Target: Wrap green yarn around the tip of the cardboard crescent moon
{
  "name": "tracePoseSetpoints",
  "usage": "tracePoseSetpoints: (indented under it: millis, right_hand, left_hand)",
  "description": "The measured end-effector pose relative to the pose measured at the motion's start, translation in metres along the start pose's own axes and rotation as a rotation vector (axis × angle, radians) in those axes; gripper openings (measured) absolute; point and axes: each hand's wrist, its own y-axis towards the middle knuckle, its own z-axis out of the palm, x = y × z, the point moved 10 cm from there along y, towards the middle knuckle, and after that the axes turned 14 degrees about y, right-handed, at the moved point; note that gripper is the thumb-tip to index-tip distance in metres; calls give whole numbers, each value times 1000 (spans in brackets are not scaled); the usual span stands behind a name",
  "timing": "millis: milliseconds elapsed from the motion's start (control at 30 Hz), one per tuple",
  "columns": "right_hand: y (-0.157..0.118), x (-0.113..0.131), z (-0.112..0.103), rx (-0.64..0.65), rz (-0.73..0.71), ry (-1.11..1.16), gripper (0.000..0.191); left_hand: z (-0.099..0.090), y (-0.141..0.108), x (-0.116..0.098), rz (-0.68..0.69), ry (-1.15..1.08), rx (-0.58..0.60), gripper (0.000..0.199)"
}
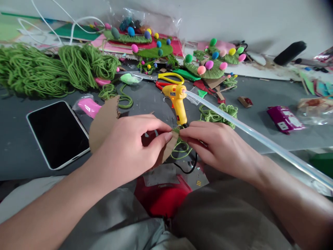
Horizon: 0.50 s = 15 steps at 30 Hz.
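Observation:
My left hand (pixel 135 142) is closed, thumb and fingers pinching the edge of a piece of brown cardboard (pixel 166 150). A rounded stretch of cardboard (pixel 102 119) with a torn corrugated edge shows on the hand's other side; whether both parts are one piece is hidden. At the cardboard's edge, my right hand (pixel 215 142) pinches a bit of green yarn (pixel 176 130), its fingertips almost touching the left ones. Loose yarn strands (pixel 182 147) hang below. Just beyond the hands lies a yellow glue gun (pixel 178 102), with a long clear glue stick (pixel 249 130) sticking out of it.
A white-edged tablet (pixel 58 135) lies at left, beside a pink packet (pixel 89 107). Behind are green yarn bundles (pixel 33 71), yellow-handled scissors (pixel 171 78) and green yarn-wrapped pads (pixel 212 71) with coloured balls. A purple packet (pixel 285 119) sits right. The table's front edge is near my lap.

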Motion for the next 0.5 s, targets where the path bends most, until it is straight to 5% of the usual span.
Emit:
tracePoseSetpoints:
  millis: [300, 500]
  right_hand:
    - [25, -4, 14, 167, -88, -41, 26]
    - [36, 7, 12, 99, 18, -209, 17]
  left_hand:
    - [41, -5, -19, 185, -13, 239, 18]
    - [49, -4, -16, 166, 18, 256, 20]
